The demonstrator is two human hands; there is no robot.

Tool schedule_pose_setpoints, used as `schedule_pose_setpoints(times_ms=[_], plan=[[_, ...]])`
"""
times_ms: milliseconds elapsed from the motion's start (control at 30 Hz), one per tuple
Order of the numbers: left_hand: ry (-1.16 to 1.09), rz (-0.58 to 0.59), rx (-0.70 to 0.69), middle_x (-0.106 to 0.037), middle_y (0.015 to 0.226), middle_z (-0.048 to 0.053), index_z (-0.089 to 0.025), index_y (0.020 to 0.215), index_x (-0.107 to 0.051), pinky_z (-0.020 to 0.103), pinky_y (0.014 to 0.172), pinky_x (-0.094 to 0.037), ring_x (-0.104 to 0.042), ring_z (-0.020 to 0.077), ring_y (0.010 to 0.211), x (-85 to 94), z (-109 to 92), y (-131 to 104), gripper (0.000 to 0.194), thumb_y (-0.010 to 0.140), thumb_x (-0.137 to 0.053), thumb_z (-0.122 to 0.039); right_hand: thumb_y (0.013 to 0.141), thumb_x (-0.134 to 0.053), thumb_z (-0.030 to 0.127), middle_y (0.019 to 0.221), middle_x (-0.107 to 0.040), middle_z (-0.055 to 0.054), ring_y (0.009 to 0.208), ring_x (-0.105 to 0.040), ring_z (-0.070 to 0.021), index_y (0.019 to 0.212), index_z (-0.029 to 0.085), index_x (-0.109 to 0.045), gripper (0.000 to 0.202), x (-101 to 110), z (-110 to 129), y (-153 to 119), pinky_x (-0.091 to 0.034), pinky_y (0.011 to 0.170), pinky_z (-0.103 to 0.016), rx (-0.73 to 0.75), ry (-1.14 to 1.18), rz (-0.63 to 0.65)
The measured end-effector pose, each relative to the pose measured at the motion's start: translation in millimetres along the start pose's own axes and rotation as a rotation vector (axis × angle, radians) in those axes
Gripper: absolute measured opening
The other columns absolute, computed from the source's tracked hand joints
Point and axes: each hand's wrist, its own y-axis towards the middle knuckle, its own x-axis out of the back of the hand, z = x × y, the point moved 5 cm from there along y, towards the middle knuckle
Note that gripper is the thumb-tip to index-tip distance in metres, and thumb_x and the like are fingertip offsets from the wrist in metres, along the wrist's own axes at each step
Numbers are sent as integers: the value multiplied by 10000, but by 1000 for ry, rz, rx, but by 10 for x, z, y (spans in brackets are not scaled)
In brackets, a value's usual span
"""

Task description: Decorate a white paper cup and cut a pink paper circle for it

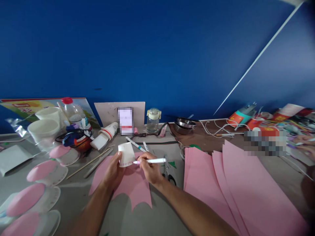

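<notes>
Lower centre: cut pink paper (137, 190) under both hands. Left hand (114, 173) pinches white paper piece (126, 152), frame centre; right hand (151, 170) grips white marker (156, 160), tip at piece's pink marks. Left: nested white paper cups (45, 127), red-capped bottle (73, 113) behind. Past centre: lidded jar (153, 123), looks like clear liquid inside. Phone (126, 119) screen blurred; printed board (12, 105) lettering, left, unreadable.

Phone (125, 120), worktop's (137, 223) back edge: pixelated, you can't read it. Pink marks (126, 163) on your white paper piece (126, 152): too small. Scissors (166, 167): partly behind your marker (155, 161). Front-left pink-topped cup (21, 226): cut off. Co-worker's hand (305, 140), right edge: cut off, blurred.
</notes>
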Motion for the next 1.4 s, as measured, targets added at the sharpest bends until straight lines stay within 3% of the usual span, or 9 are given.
schedule_pose_setpoints(times_ms=[233, 400, 567, 767, 1000, 1267, 1400], plan=[[-9, -26, -3, -714, 759, 22, -142, 896, -686, 274, 684, -520, -655, 175, 667, -1, -9, -12, 210, 780, -684, -317, 842, -494, 318, 561, -497, 34, 522, -463, -115, 676, 197, -546, 212, 4, -40, 2, -390, 522, -257, -19, 77, -31], [-11, -36, 7, -722, 771, 47, -138, 888, -683, 285, 699, -521, -680, 207, 750, 7, 1, -11, 229, 775, -684, -337, 848, -498, 325, 578, -518, 27, 554, -475, -124, 688, 199, -566, 215, -6, -2, -4, -392, 533, -259, 15, 31, 4], [-21, -38, 15, -737, 811, 61, -147, 891, -701, 281, 705, -513, -680, 226, 806, 6, 0, -9, 227, 781, -672, -344, 835, -495, 294, 559, -505, 36, 522, -462, -113, 675, 197, -557, 197, 8, -6, 2, -379, 521, -252, -20, 52, -29], [-36, -72, -1, -734, 815, 45, -142, 894, -692, 270, 661, -515, -669, 193, 721, 17, -3, -1, 233, 794, -662, -350, 822, -510, 327, 533, -505, 41, 496, -447, -102, 662, 192, -553, 214, 7, -64, 11, -368, 489, -234, -90, 143, -59], [-5, 6, -23, -720, 772, 25, -164, 916, -685, 267, 636, -512, -652, 189, 668, 1, -4, -19, 336, 678, -785, -379, 819, -533, 338, 519, -502, 41, 486, -437, -96, 669, 184, -565, 218, -7, -90, 10, -373, 485, -225, -94, 212, -54], [-31, -50, -28, -736, 834, 6, -195, 910, -694, 257, 687, -511, -669, 191, 761, 37, 6, -1, 261, 765, -708, -412, 833, -521, 328, 537, -509, 36, 491, -446, -99, 672, 189, -558, 216, -3, -65, 9, -373, 494, -231, -82, 204, -44], [-23, -48, -11, -740, 829, 39, -184, 903, -697, 292, 713, -507, -668, 242, 842, 40, 10, 8, 233, 811, -660, -395, 835, -509, 325, 538, -506, 38, 481, -431, -96, 668, 190, -556, 220, 9, -62, 12, -357, 485, -228, -86, 185, -49]])
